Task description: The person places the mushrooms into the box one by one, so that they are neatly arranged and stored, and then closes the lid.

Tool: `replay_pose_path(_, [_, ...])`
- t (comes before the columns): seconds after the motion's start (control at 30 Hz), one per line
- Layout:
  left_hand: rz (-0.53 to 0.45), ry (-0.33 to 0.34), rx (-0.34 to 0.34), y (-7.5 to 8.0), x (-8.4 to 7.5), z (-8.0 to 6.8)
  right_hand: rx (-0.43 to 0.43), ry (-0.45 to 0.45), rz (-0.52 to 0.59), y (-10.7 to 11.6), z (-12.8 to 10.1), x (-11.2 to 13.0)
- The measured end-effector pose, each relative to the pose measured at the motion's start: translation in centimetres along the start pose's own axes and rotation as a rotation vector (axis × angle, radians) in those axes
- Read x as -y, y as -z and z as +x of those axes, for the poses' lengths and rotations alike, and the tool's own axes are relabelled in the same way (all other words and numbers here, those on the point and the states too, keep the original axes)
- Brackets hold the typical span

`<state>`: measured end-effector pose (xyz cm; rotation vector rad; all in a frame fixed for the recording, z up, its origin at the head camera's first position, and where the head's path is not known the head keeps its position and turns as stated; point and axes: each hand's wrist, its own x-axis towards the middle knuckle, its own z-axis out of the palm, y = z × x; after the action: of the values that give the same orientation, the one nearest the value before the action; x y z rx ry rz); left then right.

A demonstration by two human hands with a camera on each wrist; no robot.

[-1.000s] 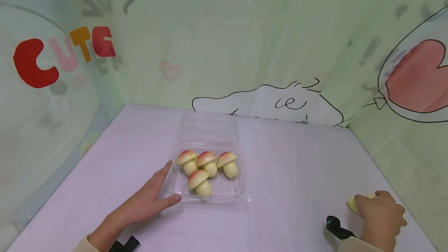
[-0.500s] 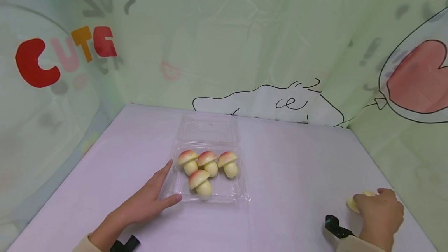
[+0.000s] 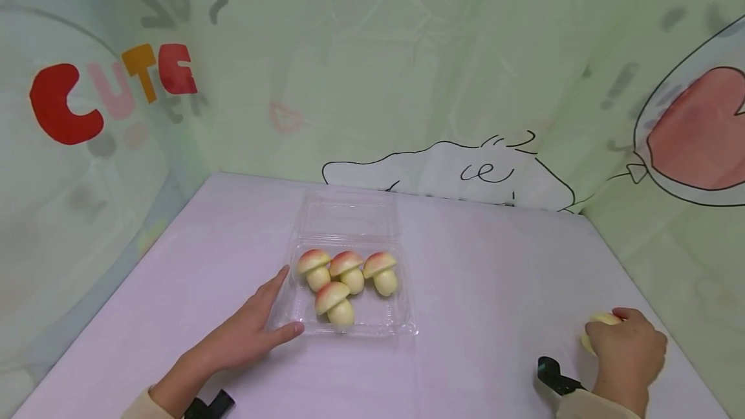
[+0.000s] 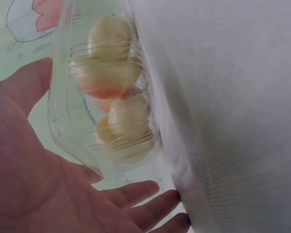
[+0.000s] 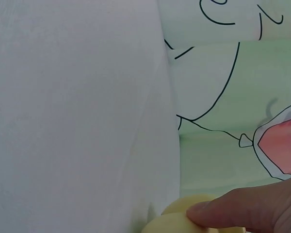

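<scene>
Several toy mushrooms (image 3: 340,313) with red-tinged caps and pale stems lie in a clear plastic clamshell box (image 3: 381,327), its lid (image 3: 349,215) folded back. My left hand (image 3: 253,325) rests at the box's left side, thumb and fingers spread. In the left wrist view the fingertips are right at the box wall (image 4: 63,128). Over at the right of the table, my right hand (image 3: 631,348) grips a pale yellow toy mushroom (image 3: 605,319), partly hidden by the hand. The right wrist view shows the thumb (image 5: 233,206) pressed on its rounded surface (image 5: 177,225).
The table (image 3: 477,290) has a pale cover. Green fabric walls (image 3: 407,70) with printed letters and a heart balloon enclose its back and sides. Black wrist mounts (image 3: 553,374) stick out beside both forearms.
My right hand has shifted slightly away from me and to the left, with the pale yellow toy mushroom at its fingers. My left hand and the box have stayed put.
</scene>
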<state>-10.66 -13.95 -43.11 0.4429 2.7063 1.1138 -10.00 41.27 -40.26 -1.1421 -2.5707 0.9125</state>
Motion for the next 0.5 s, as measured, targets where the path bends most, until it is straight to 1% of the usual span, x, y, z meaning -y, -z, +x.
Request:
replay_pose_path(0.2, [-0.002,0.009,0.003,0.04,-0.10,0.08,-0.014,0.032,-0.011,-0.24,0.24,-0.03])
replay_pose_path(0.5, [-0.005,0.001,-0.001,-0.10,0.16,0.13,-0.071,0.120,0.010,0.12,-0.16,0.61])
